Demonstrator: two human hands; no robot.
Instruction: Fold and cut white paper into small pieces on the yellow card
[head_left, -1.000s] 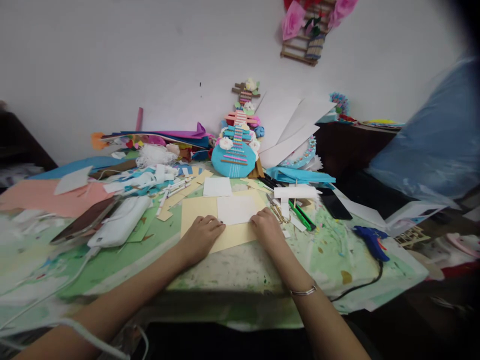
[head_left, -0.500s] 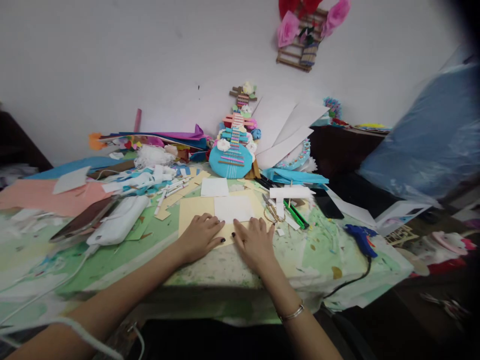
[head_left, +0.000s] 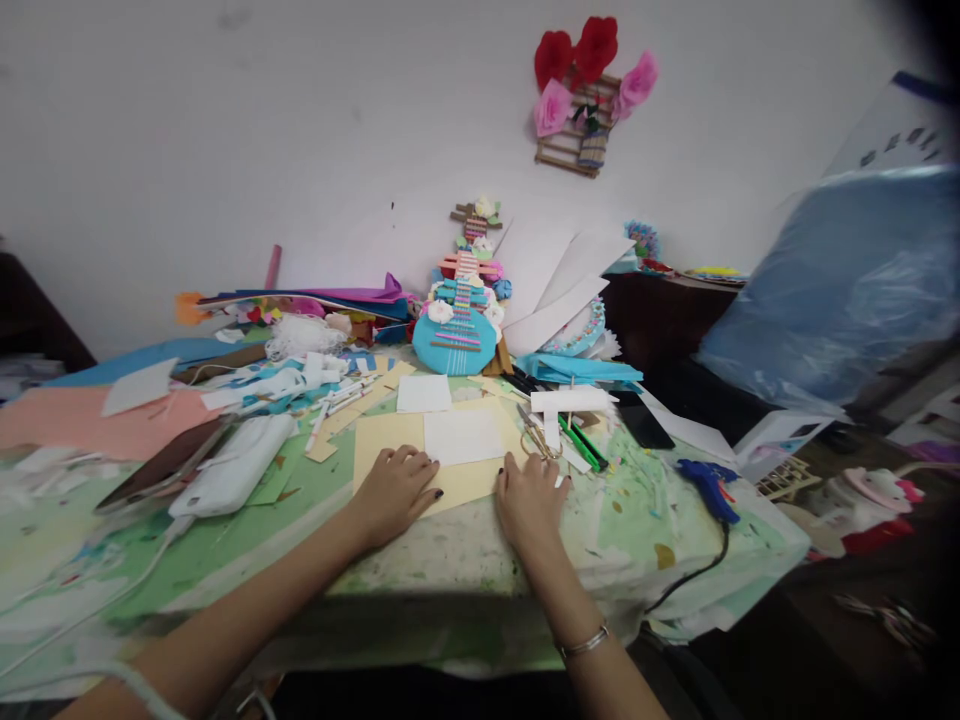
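Paper sheet (head_left: 463,437) on cardstock (head_left: 384,435), model lute (head_left: 454,345) behind
A power bank (head_left: 234,465) lies left; scissors (head_left: 538,436), utility knife (head_left: 586,447), then glue gun (head_left: 709,487) lie right.

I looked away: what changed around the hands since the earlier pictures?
The right hand moved left toward the left hand, then back right; its spread fingers now lie by the right edge of the cream card, near the scissors. The left hand and white sheet stayed about where they were.

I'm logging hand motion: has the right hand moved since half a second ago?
Yes, rightward: against the white sheet on the cream card, the right hand has gone from the sheet's lower edge to just past its lower right corner.
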